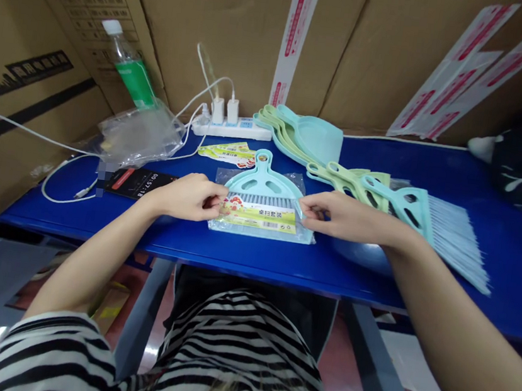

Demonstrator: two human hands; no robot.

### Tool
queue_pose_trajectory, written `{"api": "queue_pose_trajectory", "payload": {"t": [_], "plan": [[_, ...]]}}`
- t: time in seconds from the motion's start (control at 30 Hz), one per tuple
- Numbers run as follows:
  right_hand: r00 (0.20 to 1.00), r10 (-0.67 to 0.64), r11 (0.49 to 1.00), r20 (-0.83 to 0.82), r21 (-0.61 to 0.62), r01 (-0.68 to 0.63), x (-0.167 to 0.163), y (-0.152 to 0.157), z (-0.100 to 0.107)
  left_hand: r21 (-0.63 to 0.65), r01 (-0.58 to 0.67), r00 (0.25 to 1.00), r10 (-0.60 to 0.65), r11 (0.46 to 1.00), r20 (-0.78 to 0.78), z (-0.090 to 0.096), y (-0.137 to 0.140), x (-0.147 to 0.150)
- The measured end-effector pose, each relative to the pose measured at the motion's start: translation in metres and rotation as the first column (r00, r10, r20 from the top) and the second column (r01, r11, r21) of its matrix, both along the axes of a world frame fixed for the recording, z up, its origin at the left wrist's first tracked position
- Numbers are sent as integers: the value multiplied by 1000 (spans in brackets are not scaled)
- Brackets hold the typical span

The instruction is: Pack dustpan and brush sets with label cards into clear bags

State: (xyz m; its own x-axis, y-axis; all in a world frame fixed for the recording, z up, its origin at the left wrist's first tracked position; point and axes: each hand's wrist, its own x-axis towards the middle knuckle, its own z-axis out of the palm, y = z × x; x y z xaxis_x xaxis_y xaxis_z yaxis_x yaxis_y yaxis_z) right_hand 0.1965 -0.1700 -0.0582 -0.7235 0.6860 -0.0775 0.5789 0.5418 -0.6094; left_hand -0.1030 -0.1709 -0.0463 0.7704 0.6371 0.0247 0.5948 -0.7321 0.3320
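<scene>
A light-blue dustpan and brush set (262,185) lies in front of me, its handle pointing away. Clear plastic bag (308,234) film shows around its edges. Across the bristles sits a yellow-and-white label card (281,219) with printed characters and a red cartoon figure. My left hand (192,196) is closed, fingers pinching the bag at the set's left edge. At the right edge my right hand (332,214) pinches the bag too, with its fingers curled. The fingertips of both hands are partly hidden.
Dustpans (318,139) are stacked at the back, and several hand brushes (412,208) lie to the right. Spare label cards (228,151), a power strip (250,131) with cables, plastic bags (140,133), a phone (136,183) and a bottle (131,72) occupy the left and back of the blue table (252,264).
</scene>
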Motion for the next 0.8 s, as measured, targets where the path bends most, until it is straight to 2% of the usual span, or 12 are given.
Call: {"api": "queue_pose_trajectory", "payload": {"t": [0.13, 0.27, 0.43, 0.53, 0.67, 0.8], "plan": [[999, -44, 999, -12, 15, 45, 0, 0, 1, 77, -22, 1000, 22, 997, 2, -3, 1, 1], [994, -94, 982, -61, 159, 102, 1, 0, 4, 153, -61, 998, 59, 986, 14, -5, 1, 3], [978, -209, 888, -25, 414, 200, 5, 3, 3, 215, -80, 997, 80, 973, 11, -5, 2, 2], [971, -238, 836, 10, 511, 200, 7, 5, 3, 236, -77, 997, 77, 969, 10, -5, 3, 2], [972, -235, 824, 10, 533, 194, 7, 5, 5, 253, -89, 996, 93, 963, -3, -6, 4, 1], [972, -235, 862, -5, 462, 211, 5, 5, 6, 275, -81, 995, 93, 958, -32, -6, 5, 1]]}}
